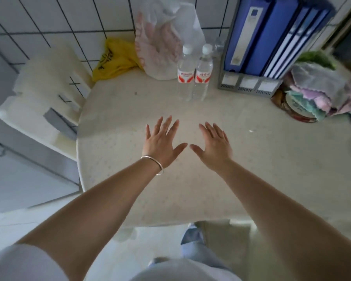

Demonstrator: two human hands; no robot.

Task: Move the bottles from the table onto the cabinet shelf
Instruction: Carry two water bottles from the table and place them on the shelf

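Both arms reach out over the pale, speckled, round-edged worktop (130, 110). The left hand (160, 141), a thin metal bangle (154, 164) on its wrist, and the right hand (215, 147) are spread flat, fingers splayed, holding nothing. Two clear plastic bottles (194, 74) with white caps and red-and-white labels stand upright and touching near the back edge, well apart from the hands. Behind them slumps a crinkled translucent bag (162, 37); beside them stand glossy blue binders (272, 31) in a grey rack.
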